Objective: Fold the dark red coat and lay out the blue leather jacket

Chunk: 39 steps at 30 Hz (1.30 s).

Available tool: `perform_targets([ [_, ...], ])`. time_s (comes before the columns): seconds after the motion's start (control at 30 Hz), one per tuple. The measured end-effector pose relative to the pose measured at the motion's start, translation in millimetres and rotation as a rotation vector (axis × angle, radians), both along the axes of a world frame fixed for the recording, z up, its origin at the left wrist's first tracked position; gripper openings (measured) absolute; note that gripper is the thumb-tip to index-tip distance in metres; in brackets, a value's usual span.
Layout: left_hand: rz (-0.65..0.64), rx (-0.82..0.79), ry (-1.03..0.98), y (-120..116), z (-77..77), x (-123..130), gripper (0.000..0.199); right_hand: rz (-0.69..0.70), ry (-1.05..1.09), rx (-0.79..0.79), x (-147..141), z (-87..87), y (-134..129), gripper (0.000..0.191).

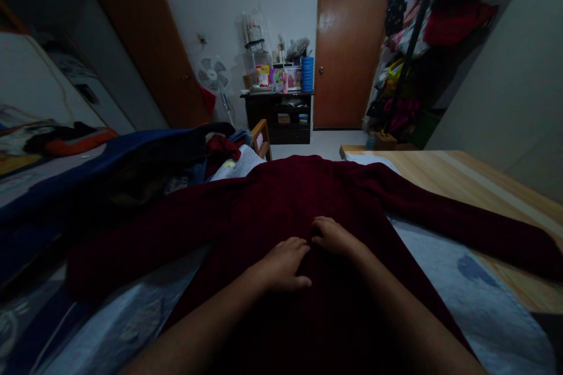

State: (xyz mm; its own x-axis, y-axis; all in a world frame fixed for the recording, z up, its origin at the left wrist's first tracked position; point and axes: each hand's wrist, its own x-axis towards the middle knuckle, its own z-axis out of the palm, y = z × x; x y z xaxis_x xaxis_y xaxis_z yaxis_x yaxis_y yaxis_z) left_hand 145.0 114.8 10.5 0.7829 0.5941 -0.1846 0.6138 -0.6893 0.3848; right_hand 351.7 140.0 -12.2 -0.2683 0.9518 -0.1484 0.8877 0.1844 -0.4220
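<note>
A dark red long-sleeved garment lies spread out in front of me, its sleeves stretched to the left and right. On its middle rests my left hand, palm down, with the thumb apart from the fingers. Just right of it and slightly farther away, my right hand touches the cloth with fingers a little bent and nothing visible in them. Under the garment is a light blue patterned cloth.
A wooden board lies at the right, partly under the right sleeve. Piled clothes are at the left. Farther off stand a wooden chair, a fan, a dark cabinet and a door.
</note>
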Motion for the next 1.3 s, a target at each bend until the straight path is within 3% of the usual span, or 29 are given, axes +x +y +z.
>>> perform_targets([
  [0.17,-0.180,-0.072,0.005,-70,27.5,-7,0.084,0.125,0.127,0.004,-5,10.4,-61,0.042],
  [0.37,-0.164,-0.009,0.147,-125,19.2,-10,0.097,0.172,0.144,-0.117,-4,17.4,-125,0.057],
  [0.5,-0.107,0.116,0.150,-141,2.2,-8,0.065,0.231,0.152,-0.181,-4,28.9,-160,0.061],
  [0.67,-0.008,0.191,0.013,-127,-7.6,-11,0.031,0.256,0.170,-0.192,-14,27.5,-188,0.101],
  [0.8,0.100,0.171,-0.170,-83,1.5,-18,0.025,0.084,0.213,-0.017,-23,15.1,-179,0.057],
  [0.9,0.213,0.267,-0.309,-61,12.0,-21,0.023,-0.044,0.225,-0.005,-21,9.3,-156,0.036],
  [0.97,0.216,0.353,-0.388,-65,17.3,-22,0.023,-0.097,0.263,-0.006,-17,7.6,-140,0.024],
  [1.07,0.045,0.428,-0.424,-93,18.4,-20,0.020,-0.168,0.337,0.002,-12,6.1,-117,0.008],
  [1.17,-0.085,0.488,-0.329,-122,10.0,-20,0.020,-0.209,0.341,0.021,-11,5.3,-98,0.013],
  [1.3,0.024,0.515,-0.151,-121,-6.7,-29,0.034,-0.319,0.168,0.158,-15,6.5,-84,0.012],
])
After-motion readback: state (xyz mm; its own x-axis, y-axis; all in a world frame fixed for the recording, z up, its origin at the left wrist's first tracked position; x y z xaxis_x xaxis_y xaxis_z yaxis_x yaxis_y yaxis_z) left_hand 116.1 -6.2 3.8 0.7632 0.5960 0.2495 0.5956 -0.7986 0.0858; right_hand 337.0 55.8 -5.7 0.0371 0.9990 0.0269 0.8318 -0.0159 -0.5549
